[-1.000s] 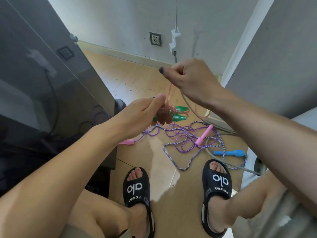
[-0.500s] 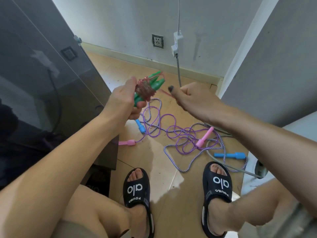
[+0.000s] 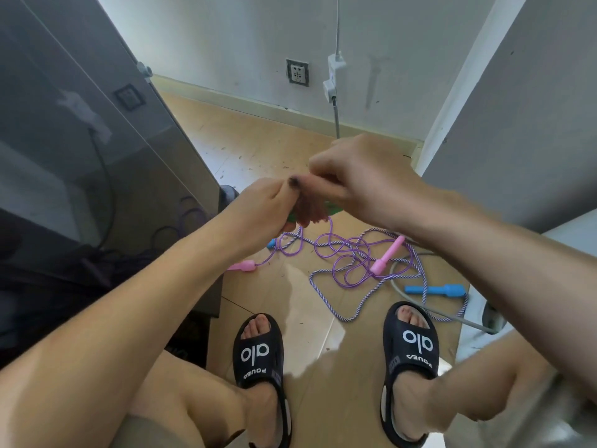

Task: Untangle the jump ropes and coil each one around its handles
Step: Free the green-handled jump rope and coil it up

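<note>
My left hand (image 3: 258, 211) grips the green handles (image 3: 332, 208) of a jump rope, with its pinkish cord wound round them (image 3: 310, 211); the bundle is mostly hidden by my fingers. My right hand (image 3: 365, 182) is pressed against the bundle from the right, fingers curled and pinching at the cord on top. On the floor below lie a purple rope (image 3: 342, 257) with pink handles (image 3: 386, 257) and a striped blue-white rope (image 3: 326, 299) with blue handles (image 3: 434, 290), looped over each other.
A dark glass cabinet (image 3: 97, 163) stands at the left. A wall with a socket (image 3: 297, 72) and a hanging cable (image 3: 336, 92) is ahead, and a grey wall (image 3: 517, 124) at the right. My feet in black sandals (image 3: 258, 354) rest on the wooden floor.
The left hand has brought the green-handled bundle down and rightward from its raised spot. The right hand has moved left and closed onto the bundle, where before a short cord stretched between them.
</note>
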A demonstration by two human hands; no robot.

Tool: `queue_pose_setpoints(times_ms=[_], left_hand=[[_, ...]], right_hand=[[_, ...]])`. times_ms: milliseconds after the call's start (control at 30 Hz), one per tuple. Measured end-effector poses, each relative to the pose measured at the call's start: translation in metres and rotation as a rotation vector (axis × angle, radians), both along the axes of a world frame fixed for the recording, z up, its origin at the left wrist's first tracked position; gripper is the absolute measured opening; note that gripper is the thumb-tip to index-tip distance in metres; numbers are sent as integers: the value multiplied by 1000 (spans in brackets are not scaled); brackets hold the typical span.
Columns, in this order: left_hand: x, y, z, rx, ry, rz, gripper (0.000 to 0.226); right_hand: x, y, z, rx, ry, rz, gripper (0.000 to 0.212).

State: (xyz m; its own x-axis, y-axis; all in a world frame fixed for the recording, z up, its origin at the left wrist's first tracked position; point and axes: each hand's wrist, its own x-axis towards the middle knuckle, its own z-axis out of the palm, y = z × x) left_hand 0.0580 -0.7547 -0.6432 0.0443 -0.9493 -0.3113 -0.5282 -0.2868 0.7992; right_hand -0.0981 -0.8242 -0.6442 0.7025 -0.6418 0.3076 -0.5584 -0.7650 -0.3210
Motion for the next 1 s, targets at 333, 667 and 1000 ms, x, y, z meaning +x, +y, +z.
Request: queue_pose_setpoints(times_ms=[333,667,1000], left_hand=[[2,9,2,-120,-174,-208,50],[-8,9,-3,-245,-489,-331,32],[-6,7,-2,-268,-285,-288,22]], right_hand=[[0,-6,-8,463,-140,-11,55],[14,2,-24,607,-310,-201,52],[16,-5,-20,586,-350,-257,59]])
